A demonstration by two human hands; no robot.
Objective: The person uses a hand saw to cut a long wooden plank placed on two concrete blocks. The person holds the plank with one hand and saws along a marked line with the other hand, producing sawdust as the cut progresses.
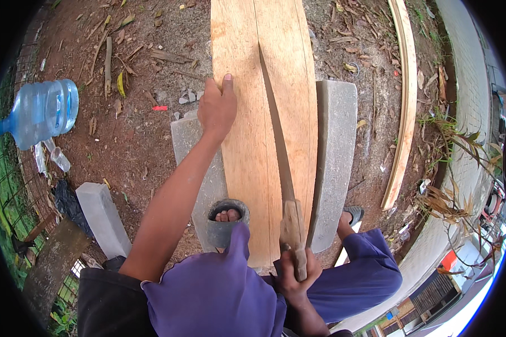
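Note:
A wide, pale wooden board (242, 157) lies lengthwise in front of me across grey concrete blocks (336, 135). My left hand (218, 108) grips its left edge, thumb on the top face and fingers over the side. In my right hand (298, 275) is the wooden handle of a handsaw (279, 135), held near my lap. The long blade points away from me over the board, its tip at a thin dark line running to the far end. Whether the teeth sit in the wood cannot be made out. My sandalled left foot (227, 217) presses on the board's left side.
A long narrow timber strip (406, 101) lies on the right, near a low wall (465, 84). At left are a blue water jug (42, 112), a grey block (102, 216) and a wire fence. Leaves and stone bits litter the dirt.

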